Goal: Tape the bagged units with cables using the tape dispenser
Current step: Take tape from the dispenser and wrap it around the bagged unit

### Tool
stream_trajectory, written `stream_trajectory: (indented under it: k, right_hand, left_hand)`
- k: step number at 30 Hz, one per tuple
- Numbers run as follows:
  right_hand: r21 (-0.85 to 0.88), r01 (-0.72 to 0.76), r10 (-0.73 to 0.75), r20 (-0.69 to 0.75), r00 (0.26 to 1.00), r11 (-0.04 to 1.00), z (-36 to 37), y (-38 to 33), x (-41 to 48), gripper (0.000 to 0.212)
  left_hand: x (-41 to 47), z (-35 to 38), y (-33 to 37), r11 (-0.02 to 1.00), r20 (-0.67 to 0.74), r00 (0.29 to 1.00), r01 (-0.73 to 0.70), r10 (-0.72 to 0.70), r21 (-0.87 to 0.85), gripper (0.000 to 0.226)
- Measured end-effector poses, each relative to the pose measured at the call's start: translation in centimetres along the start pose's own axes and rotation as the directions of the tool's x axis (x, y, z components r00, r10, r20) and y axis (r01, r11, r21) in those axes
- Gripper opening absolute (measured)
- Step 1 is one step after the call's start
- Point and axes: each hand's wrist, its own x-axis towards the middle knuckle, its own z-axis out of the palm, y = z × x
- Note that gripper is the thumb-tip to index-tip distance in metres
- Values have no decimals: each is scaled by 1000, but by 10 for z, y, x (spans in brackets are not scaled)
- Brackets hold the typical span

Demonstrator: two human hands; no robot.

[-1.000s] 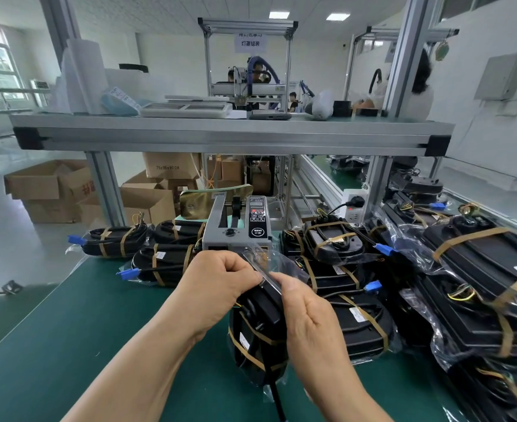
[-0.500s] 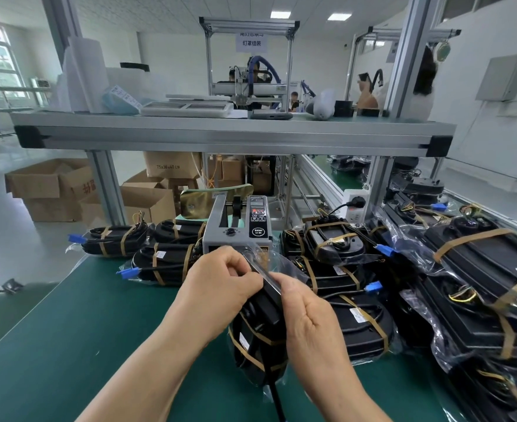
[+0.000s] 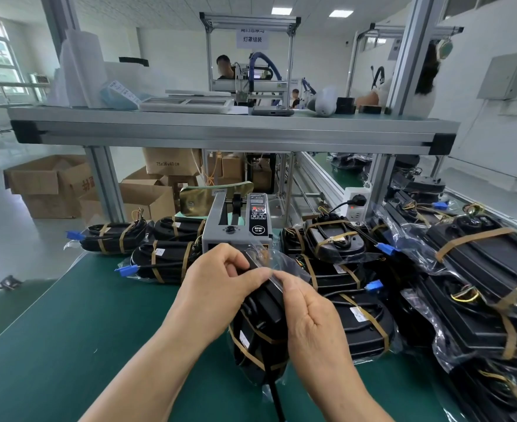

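Note:
A black bagged unit (image 3: 258, 336) with brown tape bands and a black cable stands on edge on the green table (image 3: 68, 345) in front of me. My left hand (image 3: 220, 281) grips its top edge with curled fingers. My right hand (image 3: 309, 312) pinches the clear bag at the top, its thumb and fingers meeting the left hand's. The grey tape dispenser (image 3: 239, 226) stands just behind my hands, partly hidden by them.
Taped bagged units lie stacked at the left rear (image 3: 159, 257) and piled along the right side (image 3: 479, 284). An aluminium shelf (image 3: 233, 129) spans overhead. Cardboard boxes (image 3: 47, 184) sit on the floor behind. A power strip (image 3: 354, 205) stands by the right post.
Both hands have stayed on the unit's top. The fingers have drawn closer together on the bag's edge. The unit has hardly moved.

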Motion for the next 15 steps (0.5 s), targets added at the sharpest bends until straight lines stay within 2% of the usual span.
stream_trajectory:
  k: [3, 5, 10, 15]
  right_hand:
    - [-3, -13, 13, 0, 1000, 1000, -2, 1, 1, 44]
    - [-21, -16, 16, 0, 1000, 1000, -2, 2, 1, 42]
    - [-18, -29, 29, 0, 1000, 999, -2, 4, 1, 38]
    - [-41, -55, 55, -3, 998, 998, -4, 7, -1, 34]
  left_hand:
    - [1, -3, 1, 999, 50, 999, -17, 14, 46, 56]
    - [4, -7, 3, 997, 89, 996, -29, 23, 72, 57]
    - [17, -19, 11, 993, 151, 988, -33, 16, 110, 38]
    - [23, -25, 9, 995, 126, 992, -1, -11, 95, 32]
